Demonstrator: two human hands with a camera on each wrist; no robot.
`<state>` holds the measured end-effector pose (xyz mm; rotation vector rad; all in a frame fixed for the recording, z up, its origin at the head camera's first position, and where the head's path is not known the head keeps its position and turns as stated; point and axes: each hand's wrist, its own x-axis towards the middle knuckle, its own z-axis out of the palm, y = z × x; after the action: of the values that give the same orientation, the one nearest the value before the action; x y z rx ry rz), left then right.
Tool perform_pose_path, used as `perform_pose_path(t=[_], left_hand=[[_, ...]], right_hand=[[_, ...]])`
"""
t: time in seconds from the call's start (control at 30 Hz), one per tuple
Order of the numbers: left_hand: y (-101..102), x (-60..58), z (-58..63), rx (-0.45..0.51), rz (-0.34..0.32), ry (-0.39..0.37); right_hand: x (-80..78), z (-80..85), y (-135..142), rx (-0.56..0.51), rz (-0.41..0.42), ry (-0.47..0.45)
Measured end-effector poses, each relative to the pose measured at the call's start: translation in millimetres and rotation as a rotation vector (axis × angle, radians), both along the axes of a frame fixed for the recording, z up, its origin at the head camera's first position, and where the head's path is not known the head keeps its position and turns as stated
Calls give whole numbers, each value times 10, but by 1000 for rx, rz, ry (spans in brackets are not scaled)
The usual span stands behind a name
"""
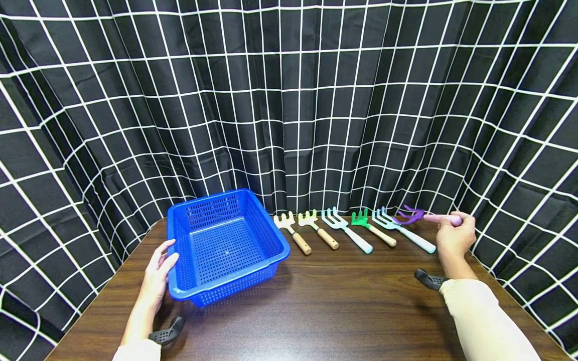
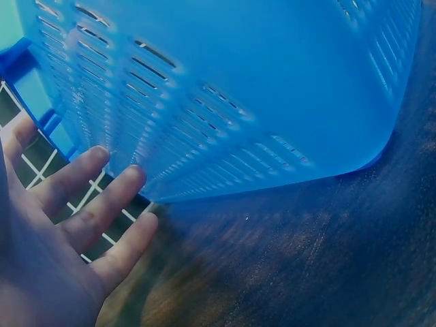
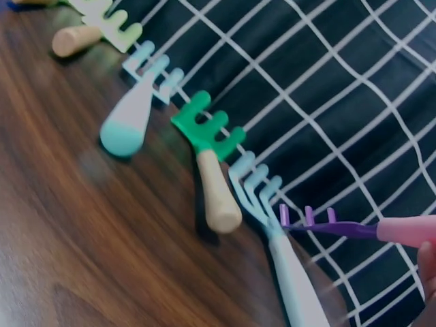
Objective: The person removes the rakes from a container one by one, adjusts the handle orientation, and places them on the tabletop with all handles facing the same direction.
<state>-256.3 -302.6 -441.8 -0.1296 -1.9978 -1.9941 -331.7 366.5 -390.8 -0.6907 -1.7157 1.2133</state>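
On the right, my right hand (image 1: pixel 455 238) grips the pink handle of a purple hand rake (image 1: pixel 412 215). Its tines point left, raised off the table in the right wrist view, where only a fingertip shows at the edge. Close by its tines is a light blue hand rake (image 3: pixel 289 279). My left hand (image 1: pixel 158 268) is at the left side of a blue plastic basket (image 1: pixel 239 287), fingers by the rim. In the left wrist view several fingers (image 2: pixel 102 211) extend loosely along the basket's slotted outer wall; whether they touch it I cannot tell.
Left of the light blue rake lie a green hand rake (image 1: pixel 381 234), another light blue one (image 1: pixel 356 239), and two pale yellow-green ones (image 1: pixel 326 237) (image 1: pixel 300 242) with wooden handles. A black curtain with a white grid (image 1: pixel 298 100) hangs behind the brown wooden table (image 1: pixel 343 301).
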Motion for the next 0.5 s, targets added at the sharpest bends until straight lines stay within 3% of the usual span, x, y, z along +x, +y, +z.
perform_pose_path(t=[0.5], left_hand=[[22,9,13,-3,9,-12]], right_hand=[[112,-167,341,-97,-82,-11]])
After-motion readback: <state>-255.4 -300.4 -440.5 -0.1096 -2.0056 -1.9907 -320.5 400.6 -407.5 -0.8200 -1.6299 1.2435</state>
